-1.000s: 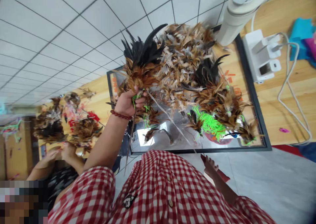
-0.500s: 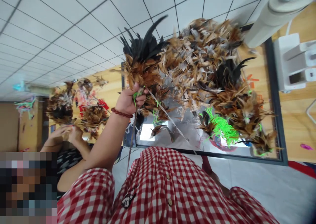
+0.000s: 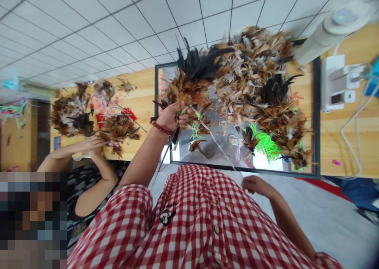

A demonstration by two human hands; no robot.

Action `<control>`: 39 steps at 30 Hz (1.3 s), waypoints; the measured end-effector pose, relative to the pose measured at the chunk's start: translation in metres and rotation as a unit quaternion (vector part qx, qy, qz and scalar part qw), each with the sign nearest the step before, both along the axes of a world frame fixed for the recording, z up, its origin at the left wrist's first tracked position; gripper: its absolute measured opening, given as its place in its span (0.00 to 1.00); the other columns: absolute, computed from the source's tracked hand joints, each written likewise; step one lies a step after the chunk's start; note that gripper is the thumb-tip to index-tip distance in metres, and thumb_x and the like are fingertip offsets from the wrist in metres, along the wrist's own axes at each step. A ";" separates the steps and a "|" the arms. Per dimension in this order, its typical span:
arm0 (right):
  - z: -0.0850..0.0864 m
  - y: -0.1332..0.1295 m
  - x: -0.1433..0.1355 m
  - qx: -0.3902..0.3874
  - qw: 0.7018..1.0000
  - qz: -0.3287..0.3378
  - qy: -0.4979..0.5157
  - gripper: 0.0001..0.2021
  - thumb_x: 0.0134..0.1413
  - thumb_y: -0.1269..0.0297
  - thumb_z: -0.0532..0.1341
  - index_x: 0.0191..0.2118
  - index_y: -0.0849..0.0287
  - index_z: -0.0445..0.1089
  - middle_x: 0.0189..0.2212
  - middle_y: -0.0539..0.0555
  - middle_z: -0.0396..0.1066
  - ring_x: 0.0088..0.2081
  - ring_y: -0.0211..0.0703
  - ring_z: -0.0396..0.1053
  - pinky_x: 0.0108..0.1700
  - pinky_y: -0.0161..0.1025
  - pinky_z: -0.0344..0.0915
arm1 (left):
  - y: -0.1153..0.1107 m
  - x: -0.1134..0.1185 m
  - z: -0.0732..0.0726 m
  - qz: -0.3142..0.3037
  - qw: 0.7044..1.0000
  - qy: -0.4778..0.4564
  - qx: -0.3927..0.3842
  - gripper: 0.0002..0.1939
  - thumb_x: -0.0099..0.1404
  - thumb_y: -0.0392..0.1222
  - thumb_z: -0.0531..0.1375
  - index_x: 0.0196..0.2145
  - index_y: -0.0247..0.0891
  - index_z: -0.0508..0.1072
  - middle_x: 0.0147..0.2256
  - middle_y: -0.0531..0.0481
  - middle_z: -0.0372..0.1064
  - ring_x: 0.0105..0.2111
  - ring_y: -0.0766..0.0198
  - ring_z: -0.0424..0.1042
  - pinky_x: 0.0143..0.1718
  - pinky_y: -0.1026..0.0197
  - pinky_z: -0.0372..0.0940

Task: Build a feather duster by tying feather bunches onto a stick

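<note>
My left hand is closed around the base of a feather bundle, brown low down with long black feathers above. Bright green string shows at its fingers. From this grip a thin pale ribbon runs straight down to the right, over the tray's front edge. In line with it, below that edge, is my right hand, its fingers closed at the ribbon's end, though the pinch itself is hard to make out. A second strand hangs from my left hand towards my lap.
A dark-framed tray holds a heap of loose feathers, more tied bundles and green strings. A white cylinder and power strip stand right. At left, a co-worker's hands handle feathers.
The view has shifted, so the bundle and my left hand appear further right and slightly lower. My right hand has risen into clearer view beside the tray's front edge.
</note>
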State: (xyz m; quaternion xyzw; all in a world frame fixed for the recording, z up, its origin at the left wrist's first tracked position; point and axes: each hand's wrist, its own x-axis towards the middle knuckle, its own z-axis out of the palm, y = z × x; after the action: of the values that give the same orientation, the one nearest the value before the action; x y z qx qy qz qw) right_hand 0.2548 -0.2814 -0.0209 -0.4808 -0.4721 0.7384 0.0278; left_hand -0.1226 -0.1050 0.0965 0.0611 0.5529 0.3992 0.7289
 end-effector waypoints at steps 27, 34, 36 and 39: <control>-0.021 0.102 -0.196 0.336 0.935 0.016 -0.113 0.14 0.66 0.59 0.56 0.39 0.60 0.77 0.37 0.59 0.75 0.41 0.46 0.69 0.45 0.42 0.67 | -0.105 -0.062 -0.061 0.090 0.965 -0.218 -0.114 0.12 0.75 0.42 0.51 0.35 0.33 0.67 0.23 0.49 0.62 0.14 0.74 0.55 0.11 0.73 0.44; -0.025 0.091 -0.226 0.483 0.757 0.427 -0.107 0.15 0.65 0.63 0.59 0.52 0.56 0.79 0.64 0.62 0.66 0.64 0.58 0.58 0.63 0.53 0.54 | -0.090 -0.052 -0.059 0.081 0.977 -0.191 -0.058 0.16 0.76 0.43 0.50 0.33 0.32 0.67 0.23 0.49 0.64 0.15 0.75 0.56 0.12 0.75 0.45; -0.020 0.092 -0.218 0.481 0.759 0.422 -0.121 0.14 0.67 0.64 0.57 0.49 0.57 0.79 0.63 0.61 0.68 0.64 0.56 0.60 0.64 0.51 0.54 | -0.087 -0.052 -0.062 0.090 0.980 -0.171 -0.052 0.16 0.76 0.42 0.50 0.32 0.32 0.67 0.23 0.49 0.64 0.16 0.75 0.57 0.13 0.75 0.47; -0.003 0.111 -0.180 0.461 0.785 0.351 -0.219 0.16 0.67 0.67 0.55 0.52 0.59 0.77 0.53 0.62 0.77 0.53 0.51 0.71 0.57 0.45 0.63 | -0.084 -0.053 -0.067 0.107 0.984 -0.134 -0.046 0.14 0.76 0.40 0.51 0.31 0.34 0.65 0.23 0.49 0.65 0.16 0.75 0.58 0.14 0.75 0.48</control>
State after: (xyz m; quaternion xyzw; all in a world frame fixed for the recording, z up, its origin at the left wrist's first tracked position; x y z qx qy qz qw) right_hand 0.0746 -0.1703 -0.0239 -0.3604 -0.8861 0.2661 -0.1190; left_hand -0.1757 -0.1891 0.0294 -0.0861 0.4713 0.4531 0.7518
